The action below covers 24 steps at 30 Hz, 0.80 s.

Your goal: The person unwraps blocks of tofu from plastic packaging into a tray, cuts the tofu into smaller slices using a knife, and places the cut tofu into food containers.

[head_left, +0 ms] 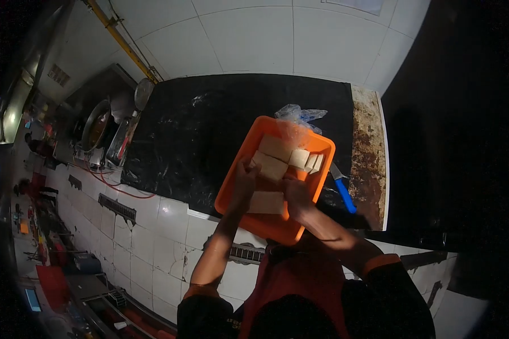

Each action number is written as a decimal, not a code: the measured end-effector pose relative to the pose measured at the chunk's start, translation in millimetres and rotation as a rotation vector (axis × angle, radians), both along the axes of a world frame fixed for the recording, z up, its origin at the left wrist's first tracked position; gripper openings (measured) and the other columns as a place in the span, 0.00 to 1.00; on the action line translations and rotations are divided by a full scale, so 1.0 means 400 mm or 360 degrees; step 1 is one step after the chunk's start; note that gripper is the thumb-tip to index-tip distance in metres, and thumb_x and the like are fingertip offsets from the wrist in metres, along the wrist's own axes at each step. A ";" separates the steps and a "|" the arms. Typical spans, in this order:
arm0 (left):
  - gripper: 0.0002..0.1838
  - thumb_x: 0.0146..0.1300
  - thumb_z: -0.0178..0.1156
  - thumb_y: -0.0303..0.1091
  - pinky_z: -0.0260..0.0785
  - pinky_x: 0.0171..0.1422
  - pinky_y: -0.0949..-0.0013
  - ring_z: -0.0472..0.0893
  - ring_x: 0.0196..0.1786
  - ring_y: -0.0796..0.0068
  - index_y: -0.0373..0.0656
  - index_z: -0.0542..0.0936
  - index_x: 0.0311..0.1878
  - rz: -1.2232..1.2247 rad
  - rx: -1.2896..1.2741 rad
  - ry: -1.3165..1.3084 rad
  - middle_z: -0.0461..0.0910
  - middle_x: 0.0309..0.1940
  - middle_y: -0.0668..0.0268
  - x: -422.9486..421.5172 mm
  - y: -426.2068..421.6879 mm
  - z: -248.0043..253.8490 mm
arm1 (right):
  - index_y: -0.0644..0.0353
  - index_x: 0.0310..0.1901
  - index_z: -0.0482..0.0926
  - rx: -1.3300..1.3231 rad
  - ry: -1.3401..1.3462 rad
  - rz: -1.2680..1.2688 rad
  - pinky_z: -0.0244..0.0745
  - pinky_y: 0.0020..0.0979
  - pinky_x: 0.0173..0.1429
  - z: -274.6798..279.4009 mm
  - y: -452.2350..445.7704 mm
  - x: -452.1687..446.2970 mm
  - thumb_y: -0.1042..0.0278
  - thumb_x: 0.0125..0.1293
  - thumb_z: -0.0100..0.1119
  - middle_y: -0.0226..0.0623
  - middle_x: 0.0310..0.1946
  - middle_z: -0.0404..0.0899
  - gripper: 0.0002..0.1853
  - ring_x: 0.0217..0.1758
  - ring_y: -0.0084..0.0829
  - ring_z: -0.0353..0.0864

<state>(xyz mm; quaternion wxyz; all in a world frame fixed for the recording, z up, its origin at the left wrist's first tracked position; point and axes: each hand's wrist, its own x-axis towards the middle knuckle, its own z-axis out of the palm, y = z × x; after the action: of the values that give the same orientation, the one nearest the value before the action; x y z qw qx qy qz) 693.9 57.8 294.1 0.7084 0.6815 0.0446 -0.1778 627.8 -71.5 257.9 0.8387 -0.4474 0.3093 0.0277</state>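
Observation:
An orange tub (pixel 227 189) stands near the front edge of the black counter, with several pale blocks inside. My left hand (pixel 245 179) reaches into it, its fingers closed at the left side of a middle pale block (pixel 270 167). At that block's lower right corner is my right hand (pixel 297 195), fingers curled against it. Another pale block (pixel 266 202) lies below, between my wrists. Beyond the held block sits a further block (pixel 277 148), with smaller pieces (pixel 313 163) to its right. A crumpled clear plastic bag (pixel 294 121) hangs over the tub's far rim.
A knife with a blue handle (pixel 345 196) lies right of the tub on the black counter (pixel 209 113). The counter's right end has a worn, stained strip (pixel 366 152). A pan (pixel 99 125) stands at the far left. People are at the left edge.

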 end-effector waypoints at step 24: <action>0.14 0.59 0.56 0.36 0.73 0.49 0.53 0.81 0.44 0.52 0.47 0.79 0.48 -0.1311 0.1263 -0.1446 0.80 0.45 0.57 -0.080 0.065 -0.028 | 0.57 0.57 0.75 -0.2326 -0.0563 0.1169 0.71 0.39 0.59 0.202 -0.086 0.201 0.76 0.59 0.49 0.48 0.51 0.78 0.22 0.54 0.46 0.78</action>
<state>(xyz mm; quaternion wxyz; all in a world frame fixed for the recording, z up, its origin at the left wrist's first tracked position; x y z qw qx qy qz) 661.8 84.0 282.7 0.2323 0.8550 -0.4527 -0.1000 708.4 -105.9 338.8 0.3112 -0.9487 -0.0521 0.0211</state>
